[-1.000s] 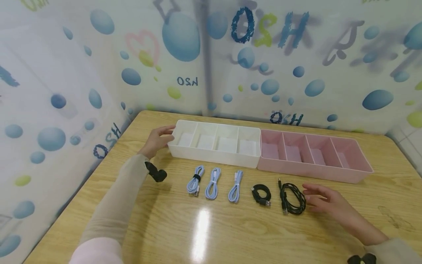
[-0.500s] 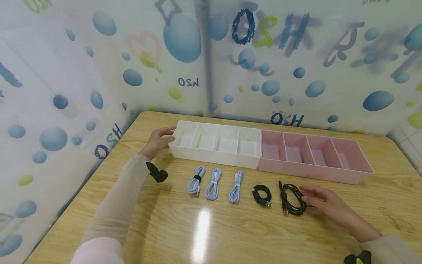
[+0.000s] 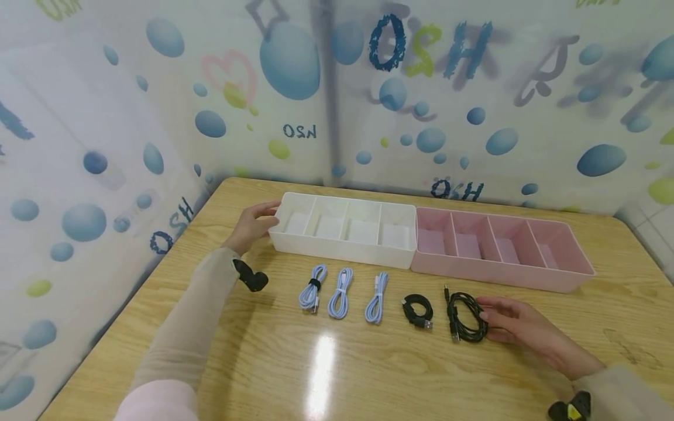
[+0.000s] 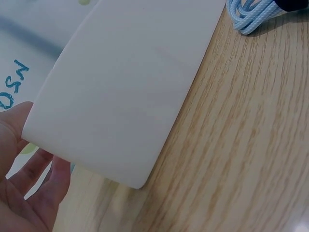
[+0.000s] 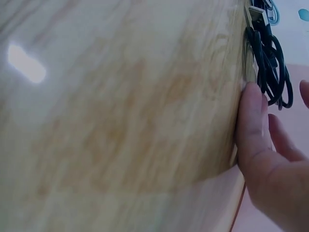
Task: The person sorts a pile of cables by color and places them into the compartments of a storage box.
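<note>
My left hand rests at the left end of a white divided organizer box, its fingertips at the end wall. In the left wrist view, the fingers are loosely bent beside the box's end. To the right, my right hand lies beside a coiled black cable, fingertips at its right edge. Seen from the right wrist, the cable sits just beyond the fingertips, and nothing is gripped. Whether they touch it is hard to tell.
A pink divided box adjoins the white one at right. Along the front lie a smaller black cable and light-blue cables: one with a black strap, a middle one and a right one. All stand on a wooden table.
My right hand has shifted slightly left, closer to the coiled black cable. The left hand stays at the white box's end, and the cables and boxes keep their places.
</note>
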A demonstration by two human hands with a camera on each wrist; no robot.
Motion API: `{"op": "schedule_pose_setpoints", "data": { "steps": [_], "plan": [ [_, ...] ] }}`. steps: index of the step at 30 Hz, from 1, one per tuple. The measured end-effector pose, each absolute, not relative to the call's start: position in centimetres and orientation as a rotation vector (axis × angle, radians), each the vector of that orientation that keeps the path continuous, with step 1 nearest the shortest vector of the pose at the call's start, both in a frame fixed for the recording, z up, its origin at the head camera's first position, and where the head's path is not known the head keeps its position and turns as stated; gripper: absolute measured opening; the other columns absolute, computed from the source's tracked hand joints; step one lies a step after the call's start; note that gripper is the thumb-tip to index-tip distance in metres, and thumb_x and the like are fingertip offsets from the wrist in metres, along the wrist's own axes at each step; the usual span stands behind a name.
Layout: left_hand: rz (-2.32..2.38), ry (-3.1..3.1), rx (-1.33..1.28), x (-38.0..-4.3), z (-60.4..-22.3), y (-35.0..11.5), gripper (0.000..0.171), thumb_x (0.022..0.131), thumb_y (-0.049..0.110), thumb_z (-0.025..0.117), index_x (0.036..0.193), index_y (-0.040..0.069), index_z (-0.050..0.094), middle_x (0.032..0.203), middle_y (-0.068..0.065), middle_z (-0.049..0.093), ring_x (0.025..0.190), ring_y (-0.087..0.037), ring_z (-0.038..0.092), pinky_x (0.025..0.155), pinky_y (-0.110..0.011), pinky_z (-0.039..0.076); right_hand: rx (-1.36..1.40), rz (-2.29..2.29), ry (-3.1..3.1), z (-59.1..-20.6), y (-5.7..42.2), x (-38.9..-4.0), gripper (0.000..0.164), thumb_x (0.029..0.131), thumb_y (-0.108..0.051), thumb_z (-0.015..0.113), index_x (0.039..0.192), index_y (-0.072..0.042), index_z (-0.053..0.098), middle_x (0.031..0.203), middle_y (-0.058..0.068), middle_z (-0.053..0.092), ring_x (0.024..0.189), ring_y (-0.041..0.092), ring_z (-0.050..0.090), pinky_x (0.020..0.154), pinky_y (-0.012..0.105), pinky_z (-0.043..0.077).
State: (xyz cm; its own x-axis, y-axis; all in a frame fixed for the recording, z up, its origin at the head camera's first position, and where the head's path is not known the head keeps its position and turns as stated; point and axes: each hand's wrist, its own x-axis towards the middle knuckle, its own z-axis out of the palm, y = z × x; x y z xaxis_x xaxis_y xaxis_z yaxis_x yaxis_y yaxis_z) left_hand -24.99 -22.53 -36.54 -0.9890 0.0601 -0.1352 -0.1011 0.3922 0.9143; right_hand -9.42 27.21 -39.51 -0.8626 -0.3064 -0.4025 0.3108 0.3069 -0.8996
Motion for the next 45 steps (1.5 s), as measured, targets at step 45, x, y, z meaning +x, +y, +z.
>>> {"op": "schedule_pose_setpoints", "data": {
  "steps": [45],
  "plan": [
    [1.655, 2.499, -0.032, -25.2, -36.7, -22.7, 0.049, 0.087, 0.007, 0.051, 0.134, 0.011, 0.039, 0.127, -0.018, 0.041, 0.107, -0.030, 0.044, 0.080, -0.039, 0.045, 0.084, -1.257, 2.412, -39.0, 25.2, -9.5, 0.052, 0.084, -0.030, 0.058, 0.120, 0.008, 0.050, 0.091, 0.003, 0.061, 0.067, 0.013, 0.049, 0.054, 0.028, 0.043]
  ]
}}
